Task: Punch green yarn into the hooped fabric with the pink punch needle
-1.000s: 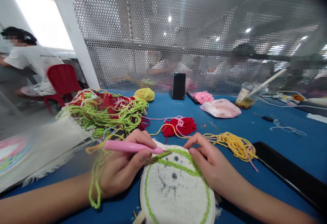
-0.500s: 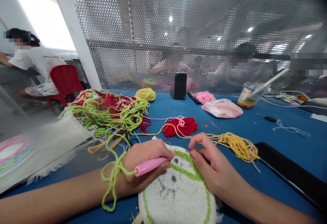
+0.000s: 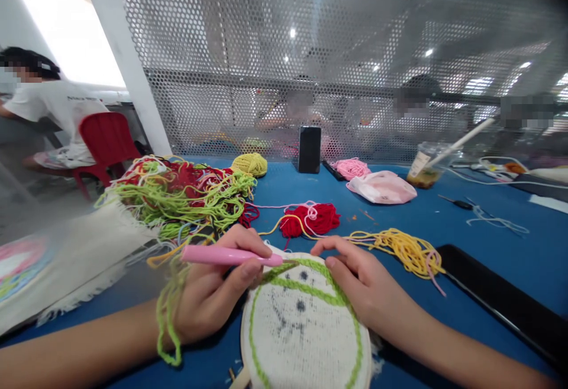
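Observation:
My left hand (image 3: 215,294) is closed around a pink punch needle (image 3: 217,255), held nearly level. Its metal tip lies over the upper edge of a round embroidery hoop (image 3: 319,342). Cream cloth fills the hoop, with dark drawn marks and a raised green yarn outline (image 3: 306,287) along the sides and top. A loose green strand (image 3: 168,330) dangles beside my left wrist. My right hand (image 3: 366,279) grips the hoop's upper right rim, thumb toward the cloth; some of its fingers are hidden.
A tangled yarn heap (image 3: 186,194) lies left, behind fringed cloth (image 3: 102,259). Red yarn (image 3: 315,219), yellow yarn (image 3: 402,250) and a black phone (image 3: 497,300) lie beyond my right hand. Another phone (image 3: 309,149) stands before a perforated metal screen (image 3: 213,40). A cup (image 3: 423,167) stands right.
My left hand has turned and lifted slightly leftward, bringing the punch needle from slanted to nearly level with its tip exposed. The green strand swung left. My right hand remains on the hoop.

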The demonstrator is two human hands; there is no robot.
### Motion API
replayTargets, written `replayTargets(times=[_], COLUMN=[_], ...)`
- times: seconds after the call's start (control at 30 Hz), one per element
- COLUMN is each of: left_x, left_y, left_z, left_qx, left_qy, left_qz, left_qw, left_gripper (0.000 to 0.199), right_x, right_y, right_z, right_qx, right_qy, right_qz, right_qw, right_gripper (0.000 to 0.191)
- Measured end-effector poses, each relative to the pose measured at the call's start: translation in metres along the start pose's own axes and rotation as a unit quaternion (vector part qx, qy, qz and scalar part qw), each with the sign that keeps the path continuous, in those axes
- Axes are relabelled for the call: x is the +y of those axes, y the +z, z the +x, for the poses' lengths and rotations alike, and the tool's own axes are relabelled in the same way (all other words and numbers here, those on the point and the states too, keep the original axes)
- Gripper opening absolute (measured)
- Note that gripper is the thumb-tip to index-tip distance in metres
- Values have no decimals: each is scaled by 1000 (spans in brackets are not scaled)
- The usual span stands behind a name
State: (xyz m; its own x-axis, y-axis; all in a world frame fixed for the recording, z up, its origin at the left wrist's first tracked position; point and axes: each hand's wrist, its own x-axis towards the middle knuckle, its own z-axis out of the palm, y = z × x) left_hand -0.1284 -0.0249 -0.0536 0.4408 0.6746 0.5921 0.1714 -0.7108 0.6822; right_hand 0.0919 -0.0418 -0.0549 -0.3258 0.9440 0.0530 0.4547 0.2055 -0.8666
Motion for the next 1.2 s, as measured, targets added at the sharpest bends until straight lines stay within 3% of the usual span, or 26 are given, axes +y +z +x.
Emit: replayTargets(times=[0.3, 0.5, 0.67, 0.83, 0.93, 1.03, 1.1, 1.2], left_x=[2, 2, 3, 5, 5, 2, 0, -2], left_y=[0, 10, 10, 8, 7, 8, 9, 9], left_z=[2, 15, 17, 15, 14, 13, 13, 12], left_qx=[-58, -136, -85, -36, -36, -27, -14, -7], left_qy=[-2, -6, -16, -65, -86, -77, -52, 1], left_qz=[10, 61, 51, 101, 119, 115, 108, 87], left_qw=[998, 989, 995, 992, 988, 990, 993, 996], left_gripper=[17, 17, 19, 19, 19, 20, 19, 17], right_x=[-2, -3, -1, -2, -3, -2, -1, 0], right_y=[-1, 1, 1, -17, -24, -20, -14, -7], right_z=[1, 1, 7, 7, 1, -4, -5, -3], right_qx=[10, 12, 18, 120, 38, -30, -33, 11], right_qy=[-4, -37, -12, -3, 14, 20, 18, 18], right_qz=[-16, -17, 10, -86, -145, -107, -47, 27], right_qw=[1000, 999, 1000, 989, 989, 994, 998, 999], right_gripper=[20, 20, 22, 24, 27, 23, 23, 23])
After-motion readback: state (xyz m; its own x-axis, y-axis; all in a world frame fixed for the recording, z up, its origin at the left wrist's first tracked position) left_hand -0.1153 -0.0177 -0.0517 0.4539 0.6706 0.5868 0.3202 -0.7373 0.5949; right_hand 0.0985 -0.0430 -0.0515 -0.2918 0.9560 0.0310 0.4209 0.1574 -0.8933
